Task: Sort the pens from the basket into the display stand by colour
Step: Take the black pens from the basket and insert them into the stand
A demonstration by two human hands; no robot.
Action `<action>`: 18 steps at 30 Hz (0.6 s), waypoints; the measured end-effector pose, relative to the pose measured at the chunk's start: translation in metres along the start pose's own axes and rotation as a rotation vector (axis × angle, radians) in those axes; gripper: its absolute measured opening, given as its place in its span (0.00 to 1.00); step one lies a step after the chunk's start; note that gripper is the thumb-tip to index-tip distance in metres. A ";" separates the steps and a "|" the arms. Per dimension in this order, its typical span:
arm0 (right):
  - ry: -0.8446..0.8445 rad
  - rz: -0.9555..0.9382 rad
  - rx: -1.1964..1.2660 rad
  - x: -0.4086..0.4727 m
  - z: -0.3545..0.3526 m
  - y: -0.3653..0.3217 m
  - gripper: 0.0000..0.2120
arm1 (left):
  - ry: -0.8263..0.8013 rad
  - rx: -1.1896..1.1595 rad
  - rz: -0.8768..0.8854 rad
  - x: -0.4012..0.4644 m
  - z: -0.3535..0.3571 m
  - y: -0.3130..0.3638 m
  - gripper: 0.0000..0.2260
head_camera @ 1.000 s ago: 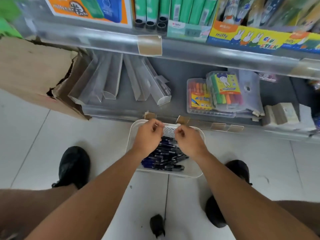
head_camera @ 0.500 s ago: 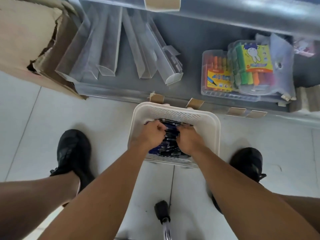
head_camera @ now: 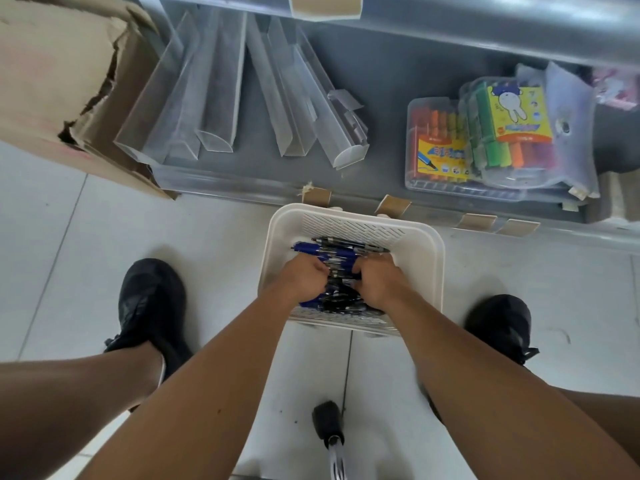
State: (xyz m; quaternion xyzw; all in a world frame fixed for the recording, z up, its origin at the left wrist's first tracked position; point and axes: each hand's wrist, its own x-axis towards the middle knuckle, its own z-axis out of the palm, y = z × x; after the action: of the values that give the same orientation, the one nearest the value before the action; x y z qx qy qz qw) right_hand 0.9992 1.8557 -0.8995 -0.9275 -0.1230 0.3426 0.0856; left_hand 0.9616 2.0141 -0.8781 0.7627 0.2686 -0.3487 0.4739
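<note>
A white slotted basket (head_camera: 429, 258) stands on the tiled floor in front of the bottom shelf. Inside lies a pile of blue and black pens (head_camera: 337, 252). My left hand (head_camera: 304, 278) and my right hand (head_camera: 379, 282) are both down in the basket, fingers curled into the pile from either side, each closed around pens. The hands hide most of the pile's middle. Clear plastic display channels (head_camera: 214, 98) lie in two loose groups on the grey shelf behind the basket.
A torn cardboard box (head_camera: 52, 77) sits at the left of the shelf. Packs of coloured markers (head_camera: 485, 140) lie at the shelf's right. My black shoes (head_camera: 149, 306) flank the basket, and a stool leg with a black foot (head_camera: 327, 422) stands near me.
The view has tipped down and closer to the basket. Both hands dropped from the basket's far rim into the pen pile and closed on pens.
</note>
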 end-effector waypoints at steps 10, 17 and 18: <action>0.033 -0.042 0.427 -0.012 -0.017 0.005 0.03 | -0.012 -0.011 0.044 -0.006 -0.010 0.008 0.11; -0.010 -0.048 0.796 -0.007 -0.034 -0.011 0.09 | -0.128 -0.489 -0.009 -0.011 -0.012 0.017 0.07; -0.007 -0.051 0.832 -0.007 -0.036 -0.014 0.06 | -0.156 -0.539 -0.005 -0.012 -0.012 0.019 0.08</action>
State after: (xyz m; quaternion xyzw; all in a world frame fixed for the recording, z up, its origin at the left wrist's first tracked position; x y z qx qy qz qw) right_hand 1.0151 1.8643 -0.8648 -0.8092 0.0026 0.3640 0.4612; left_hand 0.9719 2.0165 -0.8549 0.5795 0.3161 -0.3235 0.6780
